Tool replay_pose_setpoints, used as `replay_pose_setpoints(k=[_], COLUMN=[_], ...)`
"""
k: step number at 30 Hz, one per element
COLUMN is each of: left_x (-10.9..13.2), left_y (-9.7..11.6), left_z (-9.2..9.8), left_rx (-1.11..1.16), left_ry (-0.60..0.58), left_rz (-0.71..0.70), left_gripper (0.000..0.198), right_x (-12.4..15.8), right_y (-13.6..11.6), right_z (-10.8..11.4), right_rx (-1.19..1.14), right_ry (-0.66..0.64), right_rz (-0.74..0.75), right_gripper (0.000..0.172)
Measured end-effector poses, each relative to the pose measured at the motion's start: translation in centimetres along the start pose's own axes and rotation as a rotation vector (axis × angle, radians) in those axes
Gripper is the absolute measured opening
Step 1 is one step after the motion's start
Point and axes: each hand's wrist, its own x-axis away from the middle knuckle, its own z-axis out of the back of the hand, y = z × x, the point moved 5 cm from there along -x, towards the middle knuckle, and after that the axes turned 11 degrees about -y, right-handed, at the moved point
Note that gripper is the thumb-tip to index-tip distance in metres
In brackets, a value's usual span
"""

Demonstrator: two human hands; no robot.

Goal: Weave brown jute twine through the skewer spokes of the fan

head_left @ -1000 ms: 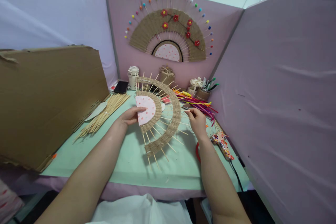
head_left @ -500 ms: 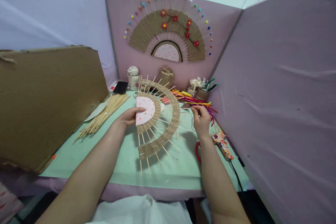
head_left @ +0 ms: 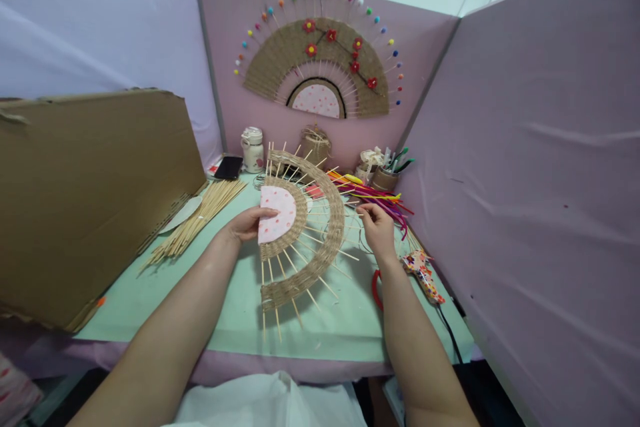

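Purple panels are set up around a worktop [head_left: 350,337] spread with pale green cloth, and on the back panel [head_left: 215,27] a large fan-shaped decoration [head_left: 275,60] is mounted, trimmed with red flowers and ringed by coloured balls on thin stems. At the left, a big sheet of cardboard [head_left: 95,207] is stood on edge, with a bundle of thin sticks [head_left: 203,220] laid beside it.

Over the middle of the worktop, between the two hands, a woven half-round frame [head_left: 337,227] is held with its straight side turned to the left and its stick ends fanned out to the right. By the left hand [head_left: 245,223] it is gripped at the dotted pink half-disc [head_left: 283,203]; the grip is clamped there, with the thumb laid across the front. At the opposite side, the right hand [head_left: 379,233] is placed by the stick tips, its thumb and finger brought together; what is pinched between them cannot be made out.

Behind the frame, a white lidded jar [head_left: 253,150] and a twine-wrapped container [head_left: 315,147] are lined up near the back panel. Bright strips [head_left: 387,201] are heaped beyond the right hand, and a flower-patterned tool [head_left: 424,277] with a black cord is laid beside the right forearm.
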Motion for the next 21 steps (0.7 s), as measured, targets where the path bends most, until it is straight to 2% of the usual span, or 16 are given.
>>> replay_pose_setpoints(k=[6, 15, 21], left_x=[-0.1, -0.1, 0.1], left_y=[-0.5, -0.3, -0.2], left_z=[-0.6, -0.3, -0.1], left_rx=[0.0, -0.032, -0.079], left_ry=[-0.041, -0.035, -0.059], left_rz=[0.01, -0.01, -0.019], left_gripper=[0.024, 0.021, 0.023], right_x=[0.1, 0.1, 0.1], right_y=[0.2, 0.3, 0.3], right_z=[-1.1, -1.0, -1.3], right_rx=[-0.027, -0.05, -0.07], right_ry=[-0.115, -0.105, -0.148], right_rz=[-0.021, -0.053, -0.057], right_gripper=[0.028, 0.029, 0.028])
